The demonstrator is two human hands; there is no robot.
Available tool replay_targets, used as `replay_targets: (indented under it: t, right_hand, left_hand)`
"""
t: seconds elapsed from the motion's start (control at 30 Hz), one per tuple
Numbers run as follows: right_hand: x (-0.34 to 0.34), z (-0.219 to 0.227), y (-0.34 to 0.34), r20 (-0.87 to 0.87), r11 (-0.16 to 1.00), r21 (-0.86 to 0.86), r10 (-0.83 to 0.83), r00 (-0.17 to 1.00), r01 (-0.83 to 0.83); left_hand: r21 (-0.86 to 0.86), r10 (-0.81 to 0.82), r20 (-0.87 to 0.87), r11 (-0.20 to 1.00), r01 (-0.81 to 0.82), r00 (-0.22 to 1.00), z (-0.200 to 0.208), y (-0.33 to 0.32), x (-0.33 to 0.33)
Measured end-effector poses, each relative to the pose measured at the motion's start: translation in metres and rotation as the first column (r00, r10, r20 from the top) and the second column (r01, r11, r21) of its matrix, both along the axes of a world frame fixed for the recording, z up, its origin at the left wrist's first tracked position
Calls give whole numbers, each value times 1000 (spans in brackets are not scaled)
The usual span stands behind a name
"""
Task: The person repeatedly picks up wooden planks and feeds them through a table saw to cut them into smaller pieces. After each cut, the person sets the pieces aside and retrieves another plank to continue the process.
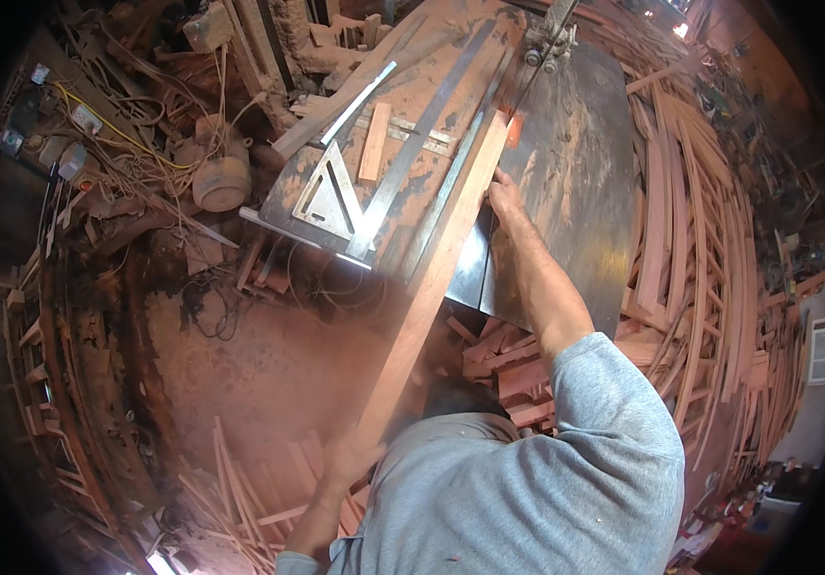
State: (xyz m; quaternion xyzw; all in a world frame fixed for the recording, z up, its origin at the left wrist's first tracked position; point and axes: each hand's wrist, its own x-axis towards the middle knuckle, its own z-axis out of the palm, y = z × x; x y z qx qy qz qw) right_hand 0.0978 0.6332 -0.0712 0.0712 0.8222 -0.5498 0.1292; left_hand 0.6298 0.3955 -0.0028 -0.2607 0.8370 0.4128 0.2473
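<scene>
A long wooden board (432, 278) lies along the dusty desk (566, 211), its far end at the bandsaw blade (532, 81) and its near end overhanging. The left hand (355, 457) grasps that near end; the right hand (503, 197) touches the board's right side farther up, its finger closure unclear. Left of the board are a metal ruler (419, 142), a triangular square (329, 196) and a short wood block (374, 142).
</scene>
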Motion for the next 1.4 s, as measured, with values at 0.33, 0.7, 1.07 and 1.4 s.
replay_targets:
  t: [0.33,0.7,1.07,1.4]
  right_hand:
    - [-29,-6,10,-99,992,-115,33,995,-44]
    - [99,6,2,-12,897,-434,83,997,-79]
    - [103,14,2,32,924,-381,29,999,-14]
    - [54,17,2,29,921,-385,-57,998,64]
  left_hand:
    - [34,13,-54,999,-11,998,-4,9,-37]
    - [78,36,-206,997,-21,978,-24,25,-80]
    - [186,100,-265,981,-51,959,-35,34,-121]
    - [136,26,-294,991,15,956,-4,46,-180]
